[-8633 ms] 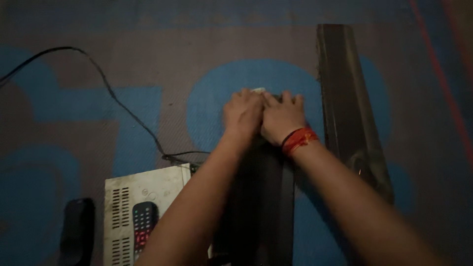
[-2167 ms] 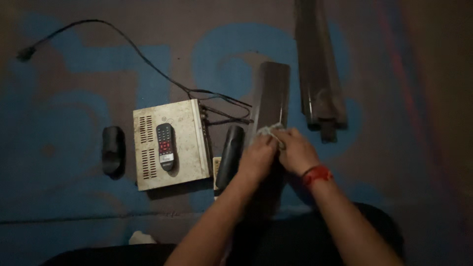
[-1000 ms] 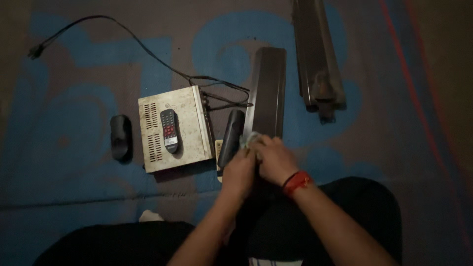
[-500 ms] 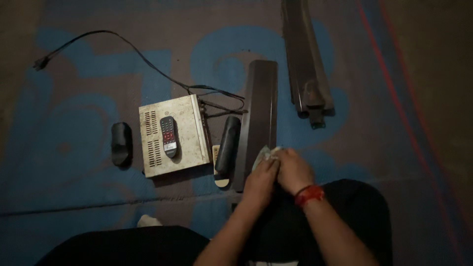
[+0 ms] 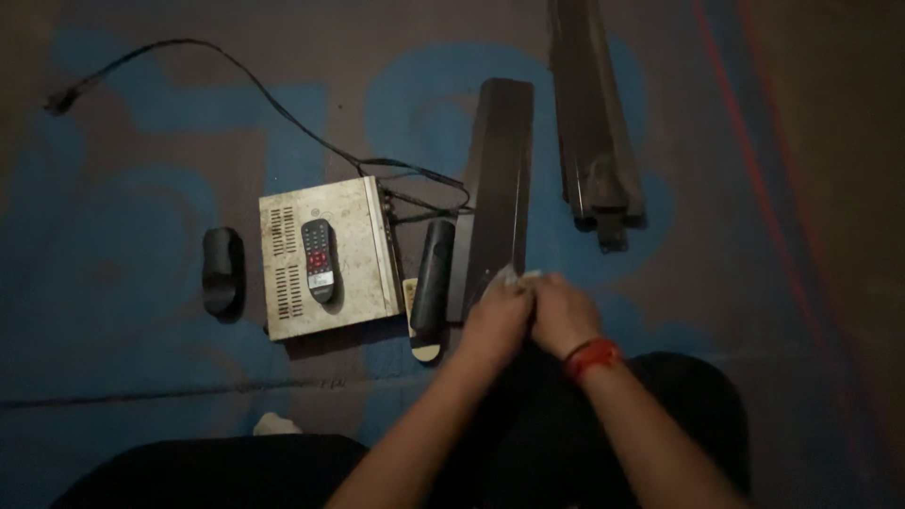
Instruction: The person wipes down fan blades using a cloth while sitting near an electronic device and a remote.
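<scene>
Head view, looking down in dim light: the left hand (image 5: 497,319) and right hand (image 5: 563,313) are pressed together side by side, both bunched on a small pale cloth (image 5: 511,277) whose edge shows at the fingertips. The cloth sits against the near part of a long dark panel (image 5: 501,179) that runs away from the hands across the mat (image 5: 141,283). A red thread band (image 5: 591,356) circles the right wrist.

Against the picture from half a second ago, the hands and cloth lie a touch farther up the panel; a second ago they were more to the left, at its near end. The back-and-forth along the panel reads as wiping in progress, with the far stretch yet to be covered on this pass.

Just left of the hands lies a dark oblong piece (image 5: 433,275). Farther left is a pale vented metal box (image 5: 363,250) with a remote control (image 5: 319,259) on top, then another small dark piece (image 5: 220,269). A black cable (image 5: 236,80) trails from the box to the far left. Beyond the hands to the right lies a second long dark panel (image 5: 594,113).
</scene>
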